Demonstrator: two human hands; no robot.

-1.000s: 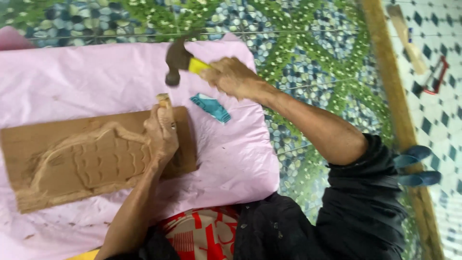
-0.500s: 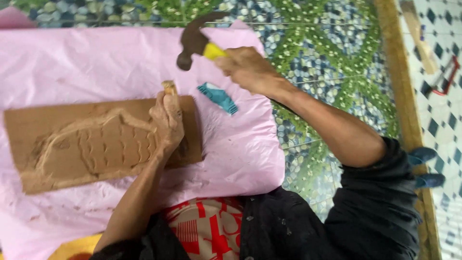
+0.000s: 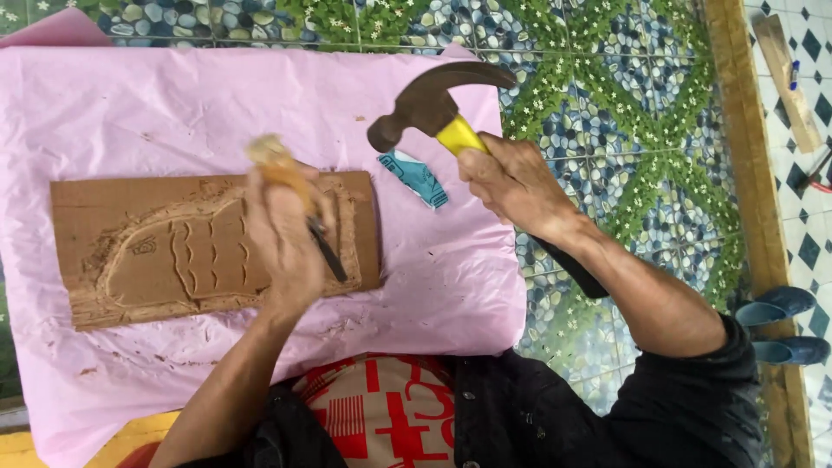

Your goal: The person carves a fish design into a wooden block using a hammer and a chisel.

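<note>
Head view: a chisel (image 3: 305,204) is gripped tightly by the left hand (image 3: 286,243), tip on the board (image 3: 130,251) near its right edge; a hammer (image 3: 433,108), clasped by the right hand (image 3: 511,182), is raised right of the chisel's butt.

Carved board (image 3: 156,251) lies on sheet (image 3: 130,113), small tube (image 3: 416,178) just right of it
</note>
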